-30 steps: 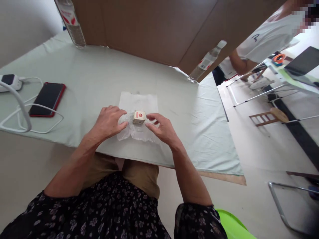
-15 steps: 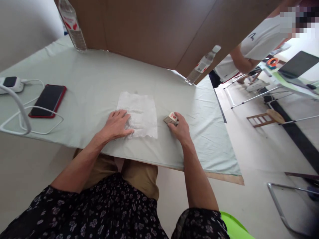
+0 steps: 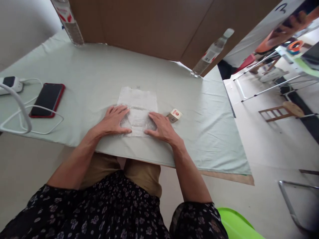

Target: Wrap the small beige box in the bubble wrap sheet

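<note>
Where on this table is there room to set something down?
Bare cloth shows between the phone and left hand, between the white sheet and the cardboard, and right of the box. It is crowded at the sheet, under the left and right hand, and around the phone, where a cable loops.

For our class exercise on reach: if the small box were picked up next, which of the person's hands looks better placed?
The right hand, probably: it lies right beside the small box, while the left hand is farther away, at the left side of the white sheet.
</note>
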`<control>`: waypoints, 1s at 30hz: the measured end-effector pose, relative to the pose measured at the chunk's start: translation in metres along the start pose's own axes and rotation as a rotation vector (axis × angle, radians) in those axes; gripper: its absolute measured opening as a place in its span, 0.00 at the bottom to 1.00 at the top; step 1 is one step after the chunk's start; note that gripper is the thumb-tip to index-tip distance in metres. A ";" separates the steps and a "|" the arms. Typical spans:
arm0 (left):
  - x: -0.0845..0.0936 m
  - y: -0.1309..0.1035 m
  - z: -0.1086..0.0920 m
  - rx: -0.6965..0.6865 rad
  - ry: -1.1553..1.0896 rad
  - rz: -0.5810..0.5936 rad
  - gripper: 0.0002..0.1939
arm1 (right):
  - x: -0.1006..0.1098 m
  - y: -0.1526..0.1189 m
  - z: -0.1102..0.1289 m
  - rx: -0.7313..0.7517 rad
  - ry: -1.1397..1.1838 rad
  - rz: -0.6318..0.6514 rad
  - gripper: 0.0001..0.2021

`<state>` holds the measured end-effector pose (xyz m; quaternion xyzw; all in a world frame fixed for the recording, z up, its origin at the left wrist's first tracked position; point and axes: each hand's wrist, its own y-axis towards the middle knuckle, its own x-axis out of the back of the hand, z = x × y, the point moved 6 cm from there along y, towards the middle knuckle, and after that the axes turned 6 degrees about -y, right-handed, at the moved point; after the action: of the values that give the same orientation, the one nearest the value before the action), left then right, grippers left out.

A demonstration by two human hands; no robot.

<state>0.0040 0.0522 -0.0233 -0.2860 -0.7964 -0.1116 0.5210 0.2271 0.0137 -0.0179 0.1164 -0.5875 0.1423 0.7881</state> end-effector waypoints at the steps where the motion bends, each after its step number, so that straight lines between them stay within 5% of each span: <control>1: 0.000 0.000 0.002 -0.015 -0.012 0.004 0.51 | -0.001 -0.002 -0.004 0.000 0.005 0.001 0.39; 7: -0.005 -0.002 0.009 -0.064 -0.083 -0.087 0.50 | -0.003 -0.010 -0.015 0.020 0.038 -0.025 0.41; 14: 0.011 -0.009 0.013 -0.127 -0.210 -0.494 0.26 | -0.008 -0.010 -0.016 0.006 0.057 -0.044 0.40; 17: 0.007 -0.007 0.007 -0.183 -0.217 -0.435 0.23 | -0.002 -0.012 -0.012 0.013 0.077 -0.088 0.37; 20: 0.000 -0.004 0.003 -0.196 -0.210 -0.333 0.23 | 0.019 -0.019 -0.013 0.004 0.067 -0.272 0.27; 24: -0.002 -0.003 0.003 -0.187 -0.198 -0.302 0.25 | 0.050 -0.033 -0.046 -0.238 -0.040 -0.516 0.24; 27: -0.002 -0.003 0.003 -0.174 -0.182 -0.289 0.28 | 0.047 -0.038 -0.082 -0.476 -0.056 -0.422 0.28; 30: -0.002 -0.004 0.002 -0.160 -0.171 -0.273 0.32 | 0.041 -0.038 -0.093 -0.520 0.018 -0.380 0.26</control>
<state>0.0013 0.0491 -0.0256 -0.2241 -0.8577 -0.2200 0.4071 0.3352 0.0141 -0.0059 0.0174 -0.5650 -0.1615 0.8090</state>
